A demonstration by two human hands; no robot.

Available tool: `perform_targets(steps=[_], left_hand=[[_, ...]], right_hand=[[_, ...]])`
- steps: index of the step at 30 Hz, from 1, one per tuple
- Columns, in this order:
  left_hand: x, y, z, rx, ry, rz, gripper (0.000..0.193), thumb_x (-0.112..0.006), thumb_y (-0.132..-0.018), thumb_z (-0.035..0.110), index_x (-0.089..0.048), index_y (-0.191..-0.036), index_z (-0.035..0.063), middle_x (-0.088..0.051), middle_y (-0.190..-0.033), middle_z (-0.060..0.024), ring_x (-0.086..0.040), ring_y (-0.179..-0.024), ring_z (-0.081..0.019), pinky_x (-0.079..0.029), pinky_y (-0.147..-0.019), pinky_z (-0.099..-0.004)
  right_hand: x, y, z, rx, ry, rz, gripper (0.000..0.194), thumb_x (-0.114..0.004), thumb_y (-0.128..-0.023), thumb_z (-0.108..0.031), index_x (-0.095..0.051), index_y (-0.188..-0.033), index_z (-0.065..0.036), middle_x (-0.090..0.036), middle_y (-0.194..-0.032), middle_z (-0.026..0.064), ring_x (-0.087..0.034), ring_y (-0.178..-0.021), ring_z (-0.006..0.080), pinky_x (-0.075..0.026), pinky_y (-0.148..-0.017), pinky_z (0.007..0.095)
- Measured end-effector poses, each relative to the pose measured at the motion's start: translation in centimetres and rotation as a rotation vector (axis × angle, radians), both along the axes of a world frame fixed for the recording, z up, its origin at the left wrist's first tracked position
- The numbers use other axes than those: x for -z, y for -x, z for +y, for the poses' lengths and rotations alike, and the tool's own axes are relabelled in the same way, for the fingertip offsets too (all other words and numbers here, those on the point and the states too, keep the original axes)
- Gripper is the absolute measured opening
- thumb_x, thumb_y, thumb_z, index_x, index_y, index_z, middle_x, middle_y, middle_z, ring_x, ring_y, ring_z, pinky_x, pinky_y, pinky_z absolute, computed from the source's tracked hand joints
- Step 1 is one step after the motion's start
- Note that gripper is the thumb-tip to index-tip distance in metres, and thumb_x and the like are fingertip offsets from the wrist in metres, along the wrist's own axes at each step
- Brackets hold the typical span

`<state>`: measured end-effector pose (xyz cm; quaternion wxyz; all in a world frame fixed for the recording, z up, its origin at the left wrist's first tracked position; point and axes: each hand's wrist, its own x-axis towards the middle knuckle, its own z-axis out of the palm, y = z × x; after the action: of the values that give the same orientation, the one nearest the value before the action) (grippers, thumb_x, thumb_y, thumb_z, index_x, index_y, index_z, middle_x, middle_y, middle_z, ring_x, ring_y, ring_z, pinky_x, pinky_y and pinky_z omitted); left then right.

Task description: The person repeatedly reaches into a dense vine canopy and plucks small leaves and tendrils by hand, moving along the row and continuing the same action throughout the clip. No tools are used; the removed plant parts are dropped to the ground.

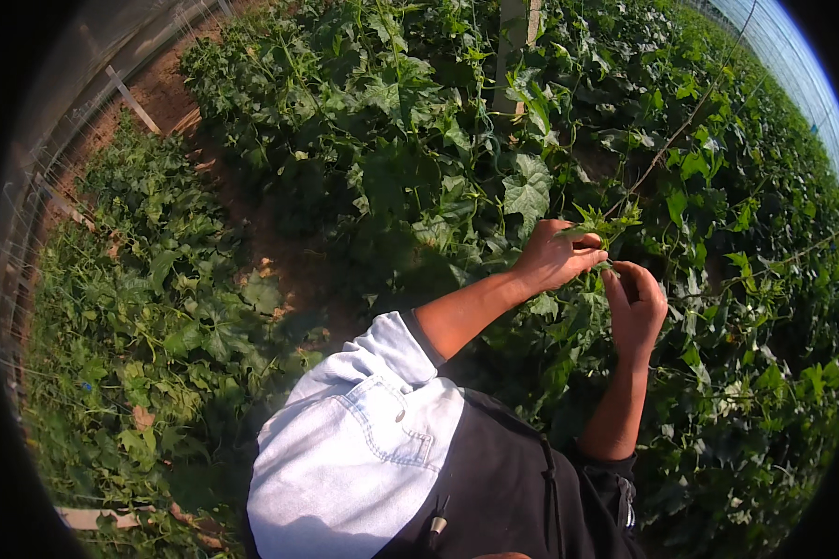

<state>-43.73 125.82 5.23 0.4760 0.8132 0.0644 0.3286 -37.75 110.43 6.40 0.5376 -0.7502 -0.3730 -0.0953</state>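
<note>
My left hand (pixel 558 257) pinches a climbing vine shoot (pixel 612 222) just below its light green leafy tip, thumb and fingers together. Close beside it, my right hand (pixel 637 302) has its thumb and forefinger on the same shoot, a little below the left fingertips. The small piece of stem between the hands is mostly hidden by the fingers. A brown twine (pixel 678 133) slants from the upper right down to the shoot's tip. Behind my left hand hangs a broad lobed leaf (pixel 528 187).
Dense vines (pixel 755 328) surround me on the right and ahead. A pale post (pixel 514 59) stands among them. To the left, a bare soil path (pixel 259 230) separates another leafy row (pixel 161 307). Netting or film (pixel 797 77) lines the upper right edge.
</note>
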Motion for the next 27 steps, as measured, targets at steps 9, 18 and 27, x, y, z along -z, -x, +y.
perform_targets(steps=[9,18,27], left_hand=[[-0.6,0.0,-3.1,0.071,0.681,-0.006,0.020,-0.068,-0.082,0.008,-0.064,-0.096,-0.0051,-0.066,-0.076,-0.0096,-0.064,-0.062,-0.0121,-0.053,-0.051,-0.0245],[1.9,1.0,-3.4,0.289,0.517,-0.020,0.010,-0.069,-0.080,0.006,-0.066,-0.089,0.0002,-0.065,-0.085,-0.0023,-0.057,-0.069,-0.0071,-0.048,-0.059,-0.0252],[0.4,2.3,-0.1,0.304,0.739,0.076,0.023,-0.071,-0.081,0.011,-0.065,-0.100,0.0006,-0.067,-0.087,-0.0045,-0.063,-0.076,-0.0118,-0.052,-0.071,-0.0250]], right_hand=[[3.1,0.1,0.4,-0.046,0.034,0.080,0.015,-0.071,-0.075,-0.007,-0.063,-0.086,0.001,-0.060,-0.069,0.0081,-0.055,-0.060,0.0112,-0.046,-0.058,0.0259],[0.7,-2.3,0.6,-0.488,-0.473,0.737,0.018,-0.064,-0.087,-0.010,-0.065,-0.100,0.003,-0.066,-0.087,0.0053,-0.058,-0.075,0.0085,-0.046,-0.069,0.0216],[0.7,-2.7,0.9,-0.222,-0.472,0.552,0.015,-0.068,-0.083,-0.006,-0.069,-0.097,0.000,-0.062,-0.087,0.0018,-0.053,-0.062,0.0063,-0.043,-0.055,0.0195]])
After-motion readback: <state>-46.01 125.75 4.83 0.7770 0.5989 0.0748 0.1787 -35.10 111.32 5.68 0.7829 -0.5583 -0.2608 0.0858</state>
